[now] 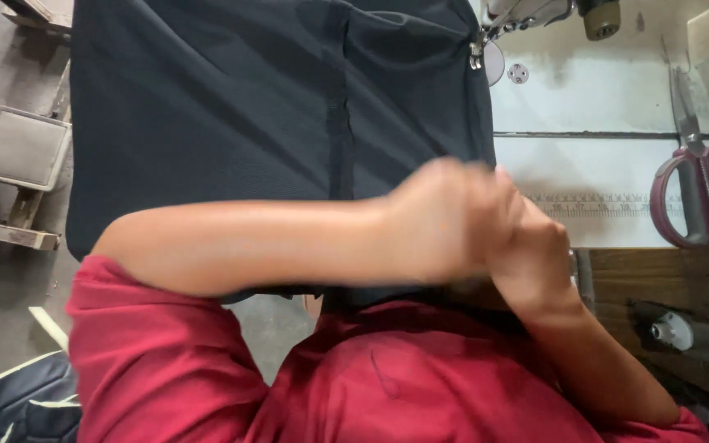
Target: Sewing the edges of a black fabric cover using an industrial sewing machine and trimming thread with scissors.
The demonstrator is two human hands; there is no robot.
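Red shirt (387,385) fills the bottom, closest to me. Just above it my two hands meet. My left hand (445,221) comes across from the far side, and my right hand (535,262) is tucked against it. Both look curled shut, but they are blurry, so I cannot tell what they pinch. Black cloth (272,115) hangs right behind the hands, its long seam running up and away. Scissors (699,189) lie on the tabletop (592,98), well off beside the cloth.

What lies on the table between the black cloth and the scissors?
In the head view, only bare white table with a printed ruler strip lies between the black cloth and scissors.
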